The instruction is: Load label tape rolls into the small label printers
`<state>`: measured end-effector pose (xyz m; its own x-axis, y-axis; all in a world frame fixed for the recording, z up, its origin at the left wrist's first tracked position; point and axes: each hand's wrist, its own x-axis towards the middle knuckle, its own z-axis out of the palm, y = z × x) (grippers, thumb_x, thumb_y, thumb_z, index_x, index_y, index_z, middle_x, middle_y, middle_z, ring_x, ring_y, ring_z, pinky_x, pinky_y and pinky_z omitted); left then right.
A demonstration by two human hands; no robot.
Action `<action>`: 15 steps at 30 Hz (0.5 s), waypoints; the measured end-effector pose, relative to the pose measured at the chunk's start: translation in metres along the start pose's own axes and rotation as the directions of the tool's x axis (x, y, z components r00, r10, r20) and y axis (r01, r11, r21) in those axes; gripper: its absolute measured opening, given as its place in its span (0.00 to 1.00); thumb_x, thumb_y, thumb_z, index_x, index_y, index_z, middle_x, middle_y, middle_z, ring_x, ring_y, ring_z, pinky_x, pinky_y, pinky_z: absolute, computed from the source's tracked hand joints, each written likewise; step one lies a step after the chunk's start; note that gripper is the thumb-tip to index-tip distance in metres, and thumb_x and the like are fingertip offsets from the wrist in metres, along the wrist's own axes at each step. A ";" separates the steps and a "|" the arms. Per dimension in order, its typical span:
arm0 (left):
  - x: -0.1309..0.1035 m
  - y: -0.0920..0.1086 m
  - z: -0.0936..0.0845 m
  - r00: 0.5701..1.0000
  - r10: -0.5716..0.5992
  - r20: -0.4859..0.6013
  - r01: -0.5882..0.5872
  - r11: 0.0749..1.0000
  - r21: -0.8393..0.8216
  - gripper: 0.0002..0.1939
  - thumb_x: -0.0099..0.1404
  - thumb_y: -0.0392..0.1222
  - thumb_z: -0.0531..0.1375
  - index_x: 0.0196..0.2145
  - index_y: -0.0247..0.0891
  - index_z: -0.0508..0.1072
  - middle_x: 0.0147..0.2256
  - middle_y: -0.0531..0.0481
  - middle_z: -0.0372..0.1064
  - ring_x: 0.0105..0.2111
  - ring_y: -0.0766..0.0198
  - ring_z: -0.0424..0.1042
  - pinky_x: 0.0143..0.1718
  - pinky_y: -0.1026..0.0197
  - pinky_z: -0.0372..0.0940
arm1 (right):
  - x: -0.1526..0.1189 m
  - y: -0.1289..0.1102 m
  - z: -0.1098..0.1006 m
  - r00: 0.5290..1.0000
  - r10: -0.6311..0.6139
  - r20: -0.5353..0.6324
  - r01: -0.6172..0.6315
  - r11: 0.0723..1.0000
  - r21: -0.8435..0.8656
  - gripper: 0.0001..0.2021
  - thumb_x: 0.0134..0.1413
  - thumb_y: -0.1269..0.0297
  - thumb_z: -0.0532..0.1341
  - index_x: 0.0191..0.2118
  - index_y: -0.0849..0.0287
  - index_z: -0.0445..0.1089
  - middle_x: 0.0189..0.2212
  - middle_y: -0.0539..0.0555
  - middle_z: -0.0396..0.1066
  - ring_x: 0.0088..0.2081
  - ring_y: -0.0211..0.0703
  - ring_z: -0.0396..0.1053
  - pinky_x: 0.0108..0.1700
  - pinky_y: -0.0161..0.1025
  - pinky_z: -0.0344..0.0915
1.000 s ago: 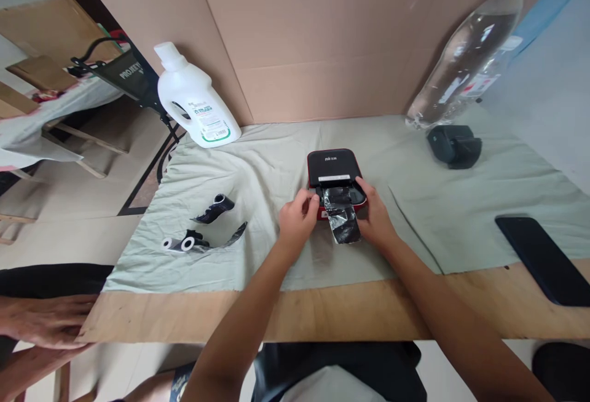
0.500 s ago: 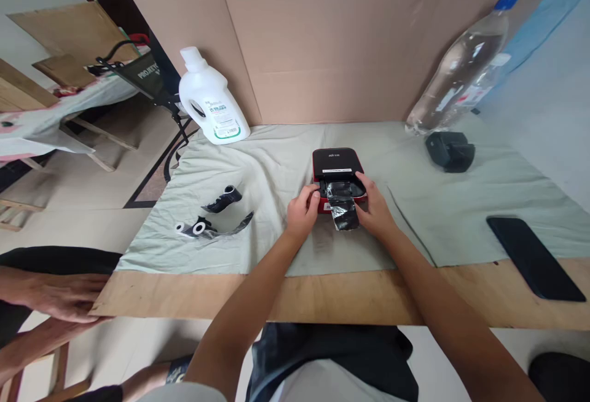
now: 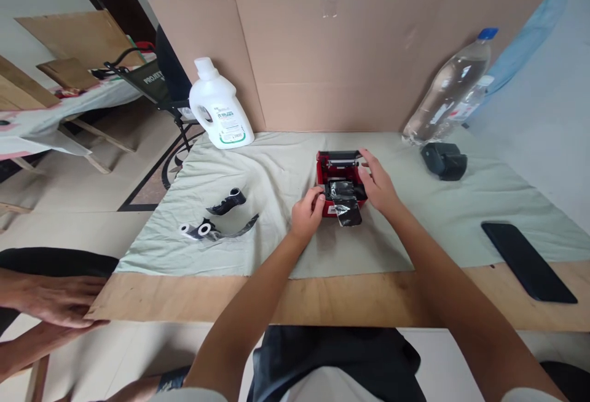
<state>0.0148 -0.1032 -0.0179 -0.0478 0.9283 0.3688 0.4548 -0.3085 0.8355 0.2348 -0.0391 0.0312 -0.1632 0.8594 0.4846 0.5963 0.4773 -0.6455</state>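
A small red and black machine point(image 3: 325, 171) stands on the pale green cloth with its lid raised, showing a roller inside. Shiny black film point(image 3: 348, 212) hangs out over its front. My left hand point(image 3: 308, 210) grips the machine's front left corner between thumb and fingers. At the right side, my right hand point(image 3: 378, 184) has its fingers on the edge of the raised lid. Left of the machine lie a black roll point(image 3: 228, 201) and two white-cored rolls point(image 3: 196, 230) with a loose strip of dark film.
A white jug point(image 3: 221, 107) and large clear bottle point(image 3: 454, 85) lean against the cardboard point(image 3: 332, 64). A black object point(image 3: 444, 161) and phone point(image 3: 529, 262) are at the right. Another person's hands point(image 3: 59, 303) rest near the table's left corner.
The machine's lid has swung up from closed, uncovering its red inside. My right hand has moved up with the lid, while my left hand stays at the front corner. The view has shifted slightly.
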 end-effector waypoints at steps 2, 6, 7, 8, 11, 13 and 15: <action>0.000 0.000 -0.001 1.000 -0.005 0.007 0.005 1.000 0.005 0.15 0.78 0.48 0.52 0.53 0.43 0.75 0.46 0.48 0.80 0.42 0.60 0.79 0.47 0.59 0.69 | 0.018 -0.004 -0.003 0.997 0.071 0.031 -0.070 0.997 -0.009 0.31 0.69 0.48 0.54 0.73 0.49 0.59 0.71 0.59 0.63 0.55 0.54 0.76 0.62 0.56 0.69; 0.001 0.002 -0.002 0.999 -0.043 0.033 0.042 0.999 0.025 0.15 0.78 0.48 0.53 0.55 0.43 0.74 0.44 0.49 0.81 0.42 0.59 0.79 0.47 0.59 0.70 | 0.030 -0.012 -0.003 0.987 0.149 -0.054 -0.153 0.986 -0.062 0.26 0.61 0.55 0.59 0.62 0.55 0.73 0.57 0.60 0.78 0.37 0.47 0.76 0.48 0.49 0.74; 0.001 0.002 -0.002 0.998 -0.049 0.040 0.048 0.999 0.025 0.15 0.78 0.47 0.53 0.55 0.44 0.74 0.45 0.49 0.81 0.42 0.58 0.79 0.48 0.58 0.70 | 0.031 -0.014 -0.002 0.985 0.162 -0.062 -0.167 0.982 -0.091 0.22 0.61 0.57 0.59 0.56 0.57 0.77 0.50 0.60 0.81 0.35 0.47 0.76 0.46 0.47 0.74; 0.001 0.002 -0.002 0.998 -0.052 0.045 0.051 0.998 0.025 0.15 0.78 0.47 0.53 0.55 0.44 0.74 0.45 0.49 0.81 0.43 0.58 0.80 0.48 0.58 0.70 | 0.031 -0.016 -0.001 0.985 0.167 -0.033 -0.170 0.977 -0.129 0.18 0.61 0.58 0.58 0.49 0.58 0.79 0.44 0.59 0.82 0.35 0.47 0.75 0.45 0.46 0.73; 0.000 0.004 -0.002 0.998 -0.051 0.047 0.050 0.998 0.029 0.16 0.78 0.47 0.53 0.57 0.44 0.74 0.46 0.49 0.81 0.43 0.58 0.80 0.50 0.58 0.71 | 0.044 -0.024 -0.001 0.954 0.132 0.267 -0.055 0.959 -0.278 0.13 0.60 0.63 0.57 0.39 0.57 0.81 0.39 0.57 0.83 0.40 0.49 0.77 0.47 0.44 0.69; 0.000 0.005 -0.002 0.998 -0.047 0.045 0.046 0.999 0.026 0.16 0.78 0.47 0.53 0.57 0.44 0.74 0.47 0.48 0.81 0.44 0.58 0.80 0.50 0.57 0.71 | 0.061 -0.029 0.000 0.836 0.141 0.530 0.065 0.934 -0.352 0.12 0.56 0.65 0.61 0.42 0.56 0.81 0.42 0.55 0.83 0.44 0.50 0.78 0.47 0.42 0.68; 0.001 0.005 -0.002 0.997 -0.053 0.053 0.051 0.998 0.026 0.16 0.78 0.47 0.53 0.57 0.45 0.74 0.48 0.48 0.81 0.44 0.58 0.80 0.51 0.57 0.71 | 0.081 -0.033 0.004 0.657 0.214 0.722 0.131 0.912 -0.389 0.15 0.51 0.67 0.65 0.45 0.54 0.81 0.43 0.54 0.83 0.41 0.49 0.78 0.42 0.40 0.68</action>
<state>0.0148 -0.1046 -0.0125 -0.0243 0.9530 0.3020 0.4749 -0.2549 0.8423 0.1985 0.0156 0.0894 -0.5474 0.7998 -0.2462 0.8283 0.4761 -0.2953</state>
